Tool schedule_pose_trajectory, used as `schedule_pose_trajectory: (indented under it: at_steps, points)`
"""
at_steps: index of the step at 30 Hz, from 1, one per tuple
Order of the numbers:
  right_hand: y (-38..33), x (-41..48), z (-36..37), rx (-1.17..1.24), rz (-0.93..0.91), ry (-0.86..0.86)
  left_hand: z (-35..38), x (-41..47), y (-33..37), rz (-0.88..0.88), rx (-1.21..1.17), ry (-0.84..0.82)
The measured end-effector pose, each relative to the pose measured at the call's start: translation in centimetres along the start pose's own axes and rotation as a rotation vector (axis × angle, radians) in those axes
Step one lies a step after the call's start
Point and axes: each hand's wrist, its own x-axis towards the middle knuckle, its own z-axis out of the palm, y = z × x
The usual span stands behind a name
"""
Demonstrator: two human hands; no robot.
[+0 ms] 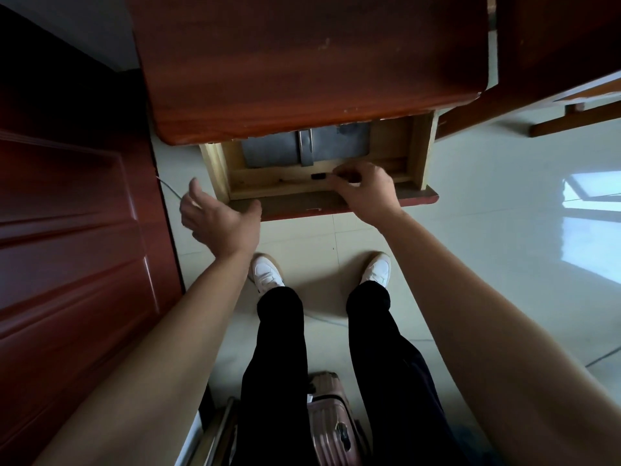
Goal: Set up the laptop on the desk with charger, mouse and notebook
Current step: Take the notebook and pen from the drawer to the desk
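Note:
The red-brown desk (302, 68) fills the top of the view, and its drawer (425, 153) is pulled out below the front edge. Inside the drawer lies a flat grey item (268, 151) with a pale strap across it, half hidden under the desk top. A small black object (318, 176) lies near the drawer's front wall. My right hand (364, 190) reaches into the drawer, and its curled fingertips pinch the right end of that black object. My left hand (215, 220) hovers open at the drawer's left front corner, with the thumb close to the drawer front.
A dark red door (74, 230) stands close on the left. A thin white cable (169, 188) runs along the floor beside it. A pink suitcase (331, 422) stands behind my legs. More wooden furniture (554, 45) is at the upper right, on a glossy tiled floor.

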Motion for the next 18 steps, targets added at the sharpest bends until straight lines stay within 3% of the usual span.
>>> schedule_pose_trajectory:
  at_steps: [3, 7, 9, 13, 18]
  points:
    - [-0.7, -0.6, -1.5, 0.58, 0.218, 0.136, -0.1, -0.8, 1.8, 0.29, 0.031, 0.032]
    - [-1.0, -0.1, -2.8, 0.985, 0.408, 0.146, 0.3, -1.0, 3.7, 0.366, -0.067, -0.151]
    - [-1.2, 0.5, -2.7, 0.942, 0.488, 0.129, 0.9, -0.4, 4.3, 0.253, -0.117, -0.286]
    - [-1.3, 2.1, -1.8, 0.616, 0.519, 0.176, 2.1, 1.9, 4.4, -0.05, -0.15, -0.436]
    - [-1.4, 3.4, -1.6, 0.462, 0.438, 0.062, 2.8, 3.5, 4.0, -0.16, -0.379, -0.485]
